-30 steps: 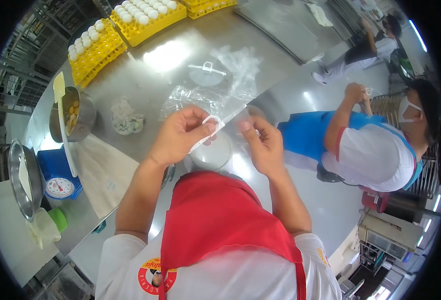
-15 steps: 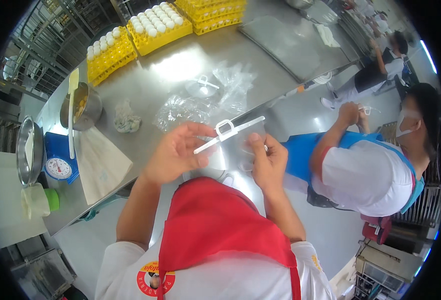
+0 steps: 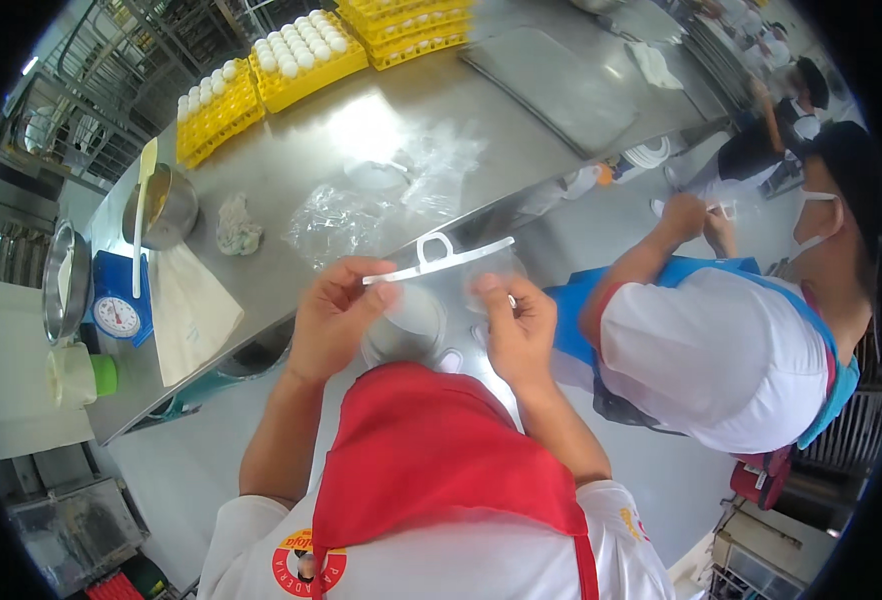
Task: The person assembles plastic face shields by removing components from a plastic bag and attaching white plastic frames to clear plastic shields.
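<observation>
In front of my red apron I hold up a clear plastic mouth shield [image 3: 461, 258], a white strip with a loop standing on its top edge and see-through film below. My left hand [image 3: 333, 312] pinches the left end of the strip between thumb and fingers. My right hand [image 3: 517, 325] is closed on the film near the right end, fingers curled. Beyond my hands, crumpled clear plastic bags [image 3: 333, 222] lie on the steel table [image 3: 291, 160]. Among them is a similar white-and-clear piece [image 3: 376, 176], blurred.
Yellow egg trays [image 3: 306, 75] stand at the far edge. To the left are a metal pot [image 3: 173, 212] with a spatula, a blue scale [image 3: 121, 300], a cloth piping bag [image 3: 189, 310] and a crumpled rag [image 3: 238, 225]. A co-worker [image 3: 721, 350] stands close on my right, handling a small white item.
The shield has turned so its strip lies flatter and its loop points up. My left hand has closed from loosely spread fingers to a pinch on the strip's end.
</observation>
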Available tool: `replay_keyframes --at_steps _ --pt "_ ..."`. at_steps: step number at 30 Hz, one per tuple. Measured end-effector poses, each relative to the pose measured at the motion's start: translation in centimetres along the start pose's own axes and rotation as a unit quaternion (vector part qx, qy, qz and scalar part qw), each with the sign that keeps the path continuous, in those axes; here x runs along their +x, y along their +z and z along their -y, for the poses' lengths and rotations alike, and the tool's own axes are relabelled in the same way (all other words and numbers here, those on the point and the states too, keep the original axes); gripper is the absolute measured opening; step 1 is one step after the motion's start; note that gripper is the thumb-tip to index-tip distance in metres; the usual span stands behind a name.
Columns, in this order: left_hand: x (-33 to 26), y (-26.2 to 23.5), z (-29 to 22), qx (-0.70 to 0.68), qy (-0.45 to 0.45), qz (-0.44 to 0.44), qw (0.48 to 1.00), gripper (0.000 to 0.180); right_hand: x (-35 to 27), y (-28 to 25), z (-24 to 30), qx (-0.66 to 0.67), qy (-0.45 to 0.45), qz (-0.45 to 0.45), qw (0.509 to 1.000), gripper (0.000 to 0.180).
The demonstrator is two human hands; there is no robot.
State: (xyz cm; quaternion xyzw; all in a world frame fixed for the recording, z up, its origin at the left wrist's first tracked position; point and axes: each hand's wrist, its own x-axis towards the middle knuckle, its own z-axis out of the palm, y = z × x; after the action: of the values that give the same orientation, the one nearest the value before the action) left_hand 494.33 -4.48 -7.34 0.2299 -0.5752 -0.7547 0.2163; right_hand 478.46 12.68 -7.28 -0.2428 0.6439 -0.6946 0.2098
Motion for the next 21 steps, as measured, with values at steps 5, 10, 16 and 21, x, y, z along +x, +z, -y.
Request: replay_keyframes --at_steps 5,10,16,21 --pt "-0.2 1.3 -0.5 0.028 0.077 0.080 0.993 0.032 0.7 -1.8 -0.3 -0.013 0.012 0.009 1.000 0.030" --pt "0.4 0.1 -0.3 -0.035 0.088 0.147 0.985 0.045 2.7 -4.9 0.6 -0.005 0.041 0.137 0.990 0.029" --pt "1.1 3.8 -2.9 0.023 -0.135 0.175 0.975 0.033 4.4 -4.7 1.3 -0.177 -0.022 0.296 0.938 0.029" --pt "0.9 2.1 -1.4 0.040 -0.096 0.105 0.989 0.021 3.9 -1.7 1.1 -0.069 0.029 0.204 0.976 0.021"
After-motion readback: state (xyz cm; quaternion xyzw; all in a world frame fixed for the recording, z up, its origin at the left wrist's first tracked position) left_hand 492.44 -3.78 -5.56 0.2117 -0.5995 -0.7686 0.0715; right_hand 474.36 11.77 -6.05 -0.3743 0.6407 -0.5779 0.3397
